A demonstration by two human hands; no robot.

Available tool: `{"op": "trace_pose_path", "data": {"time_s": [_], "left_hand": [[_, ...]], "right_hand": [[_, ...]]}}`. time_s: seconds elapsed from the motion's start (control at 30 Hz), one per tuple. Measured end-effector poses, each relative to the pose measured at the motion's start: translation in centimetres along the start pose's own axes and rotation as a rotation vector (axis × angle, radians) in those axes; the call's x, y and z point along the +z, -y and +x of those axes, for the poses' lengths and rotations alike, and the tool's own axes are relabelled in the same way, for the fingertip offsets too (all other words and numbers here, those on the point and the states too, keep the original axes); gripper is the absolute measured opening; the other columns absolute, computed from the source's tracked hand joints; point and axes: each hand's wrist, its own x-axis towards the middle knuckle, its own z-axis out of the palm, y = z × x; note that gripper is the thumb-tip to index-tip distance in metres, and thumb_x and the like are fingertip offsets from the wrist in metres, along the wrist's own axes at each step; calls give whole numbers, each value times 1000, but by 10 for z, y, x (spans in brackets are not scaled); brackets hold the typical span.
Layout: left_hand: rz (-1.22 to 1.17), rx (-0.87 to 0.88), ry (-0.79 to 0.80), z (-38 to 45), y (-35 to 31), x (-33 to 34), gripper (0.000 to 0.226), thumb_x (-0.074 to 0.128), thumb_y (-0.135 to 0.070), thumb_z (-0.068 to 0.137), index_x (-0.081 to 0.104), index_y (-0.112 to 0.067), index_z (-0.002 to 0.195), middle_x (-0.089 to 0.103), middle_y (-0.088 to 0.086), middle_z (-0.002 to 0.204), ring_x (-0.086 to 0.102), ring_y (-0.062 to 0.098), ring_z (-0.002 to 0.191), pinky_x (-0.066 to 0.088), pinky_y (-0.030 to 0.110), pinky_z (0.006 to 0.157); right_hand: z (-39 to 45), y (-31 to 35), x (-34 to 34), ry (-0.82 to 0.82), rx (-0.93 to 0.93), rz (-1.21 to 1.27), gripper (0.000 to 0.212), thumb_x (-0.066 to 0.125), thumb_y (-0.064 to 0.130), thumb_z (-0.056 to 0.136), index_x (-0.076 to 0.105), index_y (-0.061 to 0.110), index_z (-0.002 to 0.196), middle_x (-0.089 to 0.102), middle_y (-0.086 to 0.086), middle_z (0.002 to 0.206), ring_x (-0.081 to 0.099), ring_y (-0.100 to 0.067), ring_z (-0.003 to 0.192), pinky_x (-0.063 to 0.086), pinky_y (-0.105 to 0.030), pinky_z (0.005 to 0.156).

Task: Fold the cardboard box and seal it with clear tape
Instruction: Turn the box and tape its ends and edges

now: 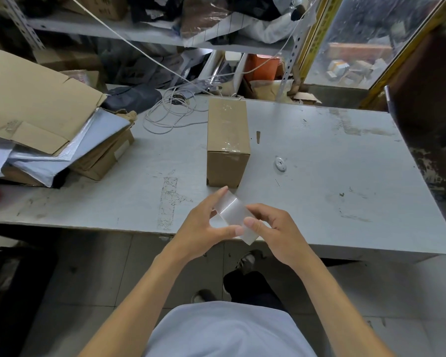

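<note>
Box: we see the cardboard box [228,143] closed and standing on the grey table [319,155], clear tape shining along its top seam.
Tape: a loose strip of clear tape [234,215] is held just above the table's near edge, close to the box.
Left hand [204,228]: our fingers pinch the strip's far and near edges.
Right hand [276,233]: thumb and fingers pinch the strip's near end.
Left side: flattened cardboard [31,99] lies piled on the table.

Shelf clutter [216,19] is blurred; flattened cardboard [31,99] runs off-frame.
</note>
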Motion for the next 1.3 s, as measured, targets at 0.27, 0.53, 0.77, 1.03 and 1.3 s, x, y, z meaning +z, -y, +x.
{"op": "trace_pose_path", "data": {"time_s": [0.27,0.53,0.77,1.03,1.3], "left_hand": [[-422,-58,-9,-2,-3,0,63,78,-41,73,62,-27,133,70,2,122,64,24,117,43,52,110],[-380,-58,-35,-3,-4,-9,81,77,-46,72,49,-24,145,69,1,123,63,20,118,44,47,110],[-113,37,-159,-8,-13,-6,87,82,-49,67,47,-35,145,58,-13,138,54,4,127,45,33,109],[392,288,-157,-13,-17,6,100,84,-42,74,29,-20,156,31,-10,159,26,6,145,27,25,117],[229,111,-97,-10,-9,-11,113,86,-52,67,18,-37,155,34,-15,153,37,4,131,39,28,107]], "right_hand": [[1,10,-6,36,-9,150,30,69,33,85,68,32,115,70,9,106,65,-14,101,56,-29,80],[3,5,-6,73,0,154,30,74,21,87,67,31,115,70,11,108,64,-15,105,56,-33,89],[11,11,-1,87,2,157,18,66,27,93,67,24,111,72,7,101,67,-14,96,55,-28,83],[24,25,15,-43,75,238,22,65,29,93,68,8,97,64,15,68,59,0,63,47,-16,60],[15,19,8,64,8,260,20,60,21,95,65,8,109,69,-12,99,65,-26,90,52,-27,75]]}}
